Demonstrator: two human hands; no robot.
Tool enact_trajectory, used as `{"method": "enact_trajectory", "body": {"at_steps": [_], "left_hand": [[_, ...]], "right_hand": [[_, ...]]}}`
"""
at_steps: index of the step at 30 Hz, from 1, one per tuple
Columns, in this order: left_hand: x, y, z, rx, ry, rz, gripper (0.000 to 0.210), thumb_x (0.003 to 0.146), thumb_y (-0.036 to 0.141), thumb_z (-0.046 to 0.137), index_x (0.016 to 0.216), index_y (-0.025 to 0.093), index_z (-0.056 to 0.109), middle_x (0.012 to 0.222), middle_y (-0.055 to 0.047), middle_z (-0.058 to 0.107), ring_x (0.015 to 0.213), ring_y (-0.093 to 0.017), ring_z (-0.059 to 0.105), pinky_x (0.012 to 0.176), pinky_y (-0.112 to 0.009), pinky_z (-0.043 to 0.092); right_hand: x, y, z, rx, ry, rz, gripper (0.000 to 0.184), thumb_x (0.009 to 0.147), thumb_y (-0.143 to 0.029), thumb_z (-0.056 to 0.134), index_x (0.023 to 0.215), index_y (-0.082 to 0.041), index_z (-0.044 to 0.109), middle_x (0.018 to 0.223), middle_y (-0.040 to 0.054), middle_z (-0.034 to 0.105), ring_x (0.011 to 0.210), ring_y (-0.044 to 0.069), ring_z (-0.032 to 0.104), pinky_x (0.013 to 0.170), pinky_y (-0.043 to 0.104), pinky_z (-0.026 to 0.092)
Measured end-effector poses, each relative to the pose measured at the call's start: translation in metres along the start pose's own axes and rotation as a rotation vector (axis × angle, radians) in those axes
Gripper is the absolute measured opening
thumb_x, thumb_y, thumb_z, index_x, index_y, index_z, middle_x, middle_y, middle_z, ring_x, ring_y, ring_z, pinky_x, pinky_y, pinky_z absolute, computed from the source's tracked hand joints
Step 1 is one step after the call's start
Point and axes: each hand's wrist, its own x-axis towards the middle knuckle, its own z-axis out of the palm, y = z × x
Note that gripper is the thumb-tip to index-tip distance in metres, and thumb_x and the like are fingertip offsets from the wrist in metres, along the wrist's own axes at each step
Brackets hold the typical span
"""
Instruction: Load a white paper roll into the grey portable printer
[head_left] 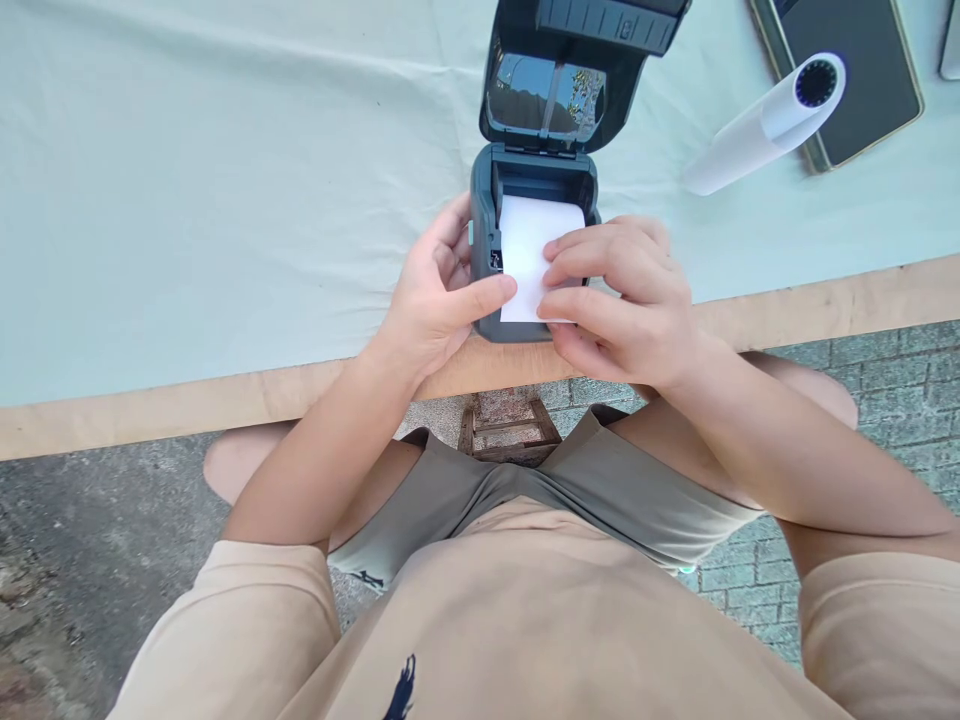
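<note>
A small dark label printer [484, 200] stands at the table's front edge with its lid [551, 85] tipped up and back. White paper [525, 240], apparently a roll, lies in its bay, its near end reaching toward the front lip. My left hand [442, 285] wraps the printer's left side, the thumb pressing on the paper's left edge. From the right, my right hand [622, 290] bends over the bay with curled fingertips on the paper. The printer's right side is mostly hidden under that hand.
A pale cloth [225, 200] covers the table, whose bare wooden edge [300, 392] runs along my side. To the right, a white cylinder [757, 135] with a black dotted end stands in front of a dark flat tablet-like device [862, 90]. Another grey object [951, 50] is cut off at the far right.
</note>
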Motion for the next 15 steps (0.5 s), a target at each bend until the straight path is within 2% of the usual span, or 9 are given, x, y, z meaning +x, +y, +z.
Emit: {"method": "enact_trajectory", "body": {"at_steps": [6,9,12,13,15], "left_hand": [[0.003,-0.006,-0.003,-0.002,-0.014,0.013,0.063,0.054,0.029,0.087,0.110,0.026,0.061,0.122,-0.007,0.067,0.130,-0.032,0.055,0.100,-0.039,0.056],[0.004,-0.008,-0.004,0.009,-0.018,0.025,0.068,0.053,0.027,0.086,0.115,0.026,0.059,0.122,-0.007,0.067,0.128,-0.032,0.056,0.101,-0.040,0.055],[0.004,-0.008,-0.005,0.022,-0.017,0.023,0.069,0.053,0.026,0.085,0.118,0.026,0.059,0.123,-0.007,0.066,0.126,-0.032,0.058,0.099,-0.040,0.056],[0.004,-0.008,-0.005,0.023,-0.018,0.021,0.069,0.053,0.025,0.085,0.118,0.026,0.059,0.123,-0.007,0.066,0.126,-0.032,0.058,0.099,-0.040,0.056],[0.003,-0.007,-0.005,0.029,-0.025,0.020,0.069,0.054,0.024,0.084,0.118,0.026,0.059,0.123,-0.007,0.066,0.126,-0.032,0.058,0.099,-0.040,0.056]], "right_hand": [[0.000,0.011,-0.002,0.169,0.068,-0.062,0.015,0.079,-0.025,0.054,0.093,-0.021,0.054,0.098,0.0053,0.061,0.107,0.022,0.063,0.086,0.040,0.056],[0.005,0.022,-0.007,0.158,0.221,0.021,0.018,0.080,-0.026,0.055,0.097,-0.020,0.056,0.100,0.0074,0.060,0.104,0.022,0.060,0.094,0.042,0.055],[0.014,0.032,-0.013,0.126,0.343,0.173,0.023,0.088,-0.035,0.051,0.106,-0.022,0.057,0.108,0.0071,0.058,0.107,0.020,0.057,0.100,0.041,0.049],[0.018,0.034,-0.014,0.146,0.333,0.240,0.029,0.090,-0.039,0.048,0.113,-0.023,0.054,0.116,0.0073,0.056,0.114,0.021,0.055,0.103,0.040,0.047],[0.025,0.037,-0.013,0.232,0.162,0.400,0.042,0.096,-0.046,0.035,0.134,-0.028,0.034,0.140,0.0061,0.042,0.134,0.021,0.045,0.111,0.039,0.042]]}}
